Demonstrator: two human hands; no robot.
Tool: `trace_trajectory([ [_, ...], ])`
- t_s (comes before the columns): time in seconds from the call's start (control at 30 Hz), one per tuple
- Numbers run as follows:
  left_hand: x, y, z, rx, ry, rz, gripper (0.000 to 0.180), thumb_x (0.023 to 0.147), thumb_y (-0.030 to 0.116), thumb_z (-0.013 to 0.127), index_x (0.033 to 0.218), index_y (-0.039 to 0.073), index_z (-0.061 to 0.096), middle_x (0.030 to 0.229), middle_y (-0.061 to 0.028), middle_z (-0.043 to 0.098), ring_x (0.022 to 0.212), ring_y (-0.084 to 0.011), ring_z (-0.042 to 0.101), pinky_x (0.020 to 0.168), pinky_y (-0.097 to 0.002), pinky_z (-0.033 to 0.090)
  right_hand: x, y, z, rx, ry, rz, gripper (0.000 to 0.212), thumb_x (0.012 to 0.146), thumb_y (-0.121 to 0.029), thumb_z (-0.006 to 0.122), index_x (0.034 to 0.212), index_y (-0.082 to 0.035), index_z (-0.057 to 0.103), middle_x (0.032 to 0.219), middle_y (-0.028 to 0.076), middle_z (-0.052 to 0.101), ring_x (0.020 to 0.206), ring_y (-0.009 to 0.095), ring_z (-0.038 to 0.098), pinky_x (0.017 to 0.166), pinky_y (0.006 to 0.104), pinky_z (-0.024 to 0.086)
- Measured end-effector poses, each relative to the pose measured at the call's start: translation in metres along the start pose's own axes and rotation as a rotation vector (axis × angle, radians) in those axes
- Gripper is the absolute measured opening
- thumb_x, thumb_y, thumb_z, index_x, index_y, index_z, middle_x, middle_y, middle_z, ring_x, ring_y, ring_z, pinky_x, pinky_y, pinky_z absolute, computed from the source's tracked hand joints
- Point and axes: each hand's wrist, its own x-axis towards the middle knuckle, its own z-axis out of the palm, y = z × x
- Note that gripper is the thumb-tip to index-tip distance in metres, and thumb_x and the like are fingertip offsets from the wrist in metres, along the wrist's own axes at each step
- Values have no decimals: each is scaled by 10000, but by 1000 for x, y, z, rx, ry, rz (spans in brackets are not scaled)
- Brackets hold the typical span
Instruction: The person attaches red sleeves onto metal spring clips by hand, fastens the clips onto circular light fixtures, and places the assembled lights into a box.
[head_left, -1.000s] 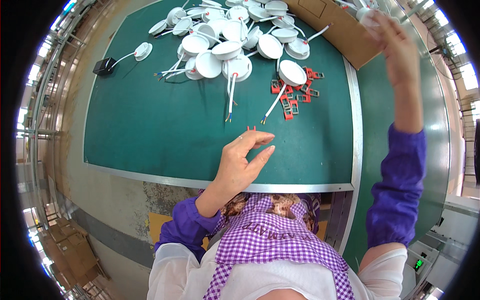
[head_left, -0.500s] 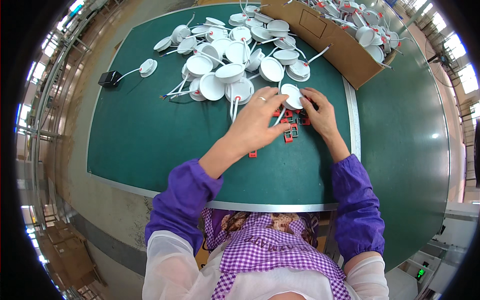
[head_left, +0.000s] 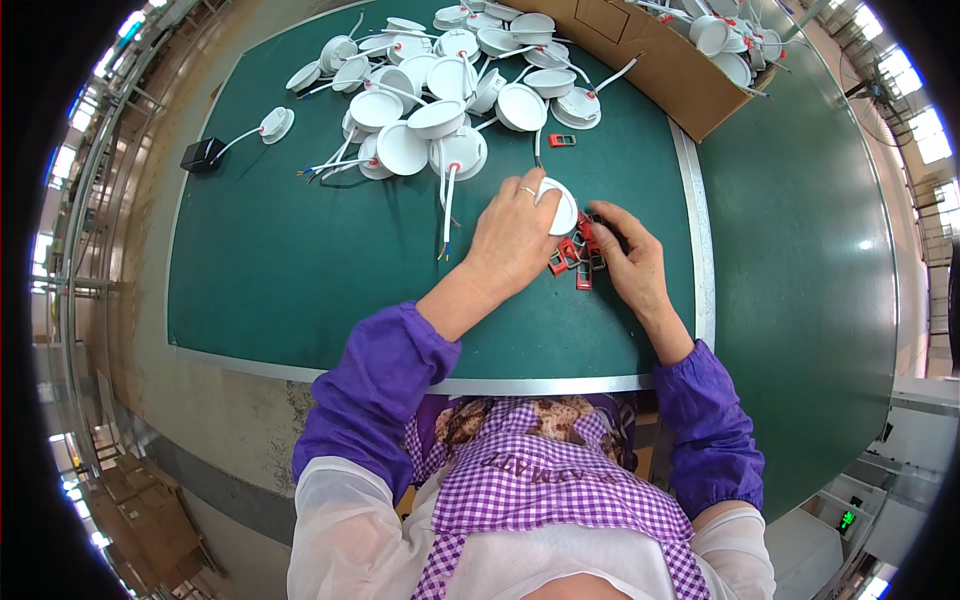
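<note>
My left hand (head_left: 508,235), with a ring on one finger, is closed on the edge of a white round lamp (head_left: 564,210). The lamp is tilted, and its far side is partly behind my fingers. Just right of it, my right hand (head_left: 634,258) has thumb and forefinger closed around a red clip (head_left: 587,226). Below these fingertips lies a small heap of red clips (head_left: 584,279) with metal parts. Another red clip (head_left: 563,141) lies apart, farther back. Left of my left hand, white cables with bare-ended wires trail from a lamp.
A pile of white round lamps (head_left: 404,150) with cables covers the back of the green table (head_left: 300,270). At the back right stands a cardboard box (head_left: 655,60) with more lamps. A black block (head_left: 203,155) at the left is wired to a white disc (head_left: 276,125).
My right hand has left the lamp and come down to the red clips. The lamp, in my left hand, is tilted more and sits lower. The whole view has shifted slightly.
</note>
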Motion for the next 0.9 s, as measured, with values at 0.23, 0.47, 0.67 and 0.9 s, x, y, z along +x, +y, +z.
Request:
trace_trajectory([
  [0.23,-25,13,-61,-704,203,-224,444,970,282,590,1311,7,520,1207,-226,610,1017,-302,649,812,-349,543,49,-7,-11,-217,54,75,214,911,-94,603,1107,-32,661,966,152,672,823,241,666,741,335,525],
  [0.47,-86,32,-62,-1919,263,-784,604,1022,466,379,1314,-58,452,1243,-263,577,1135,-384,602,869,-421,584,127,21,24,-697,-167,9,218,893,-158,620,1076,-44,654,1036,173,666,968,358,630,818,431,490],
  [0.67,-110,43,-52,-1894,213,-844,372,968,198,587,1268,-5,503,1194,-150,625,1075,-269,644,894,-438,570,111,22,28,-683,-180,69,170,832,-125,683,939,-25,596,978,175,657,931,368,620,786,433,480],
  [0.9,-110,50,-41,-1896,307,-860,360,955,195,620,1267,52,512,1186,-118,619,1080,-242,628,909,-433,554,61,-52,6,-73,-126,306,108,929,-74,612,991,9,581,823,88,667,696,132,668,604,257,508],
])
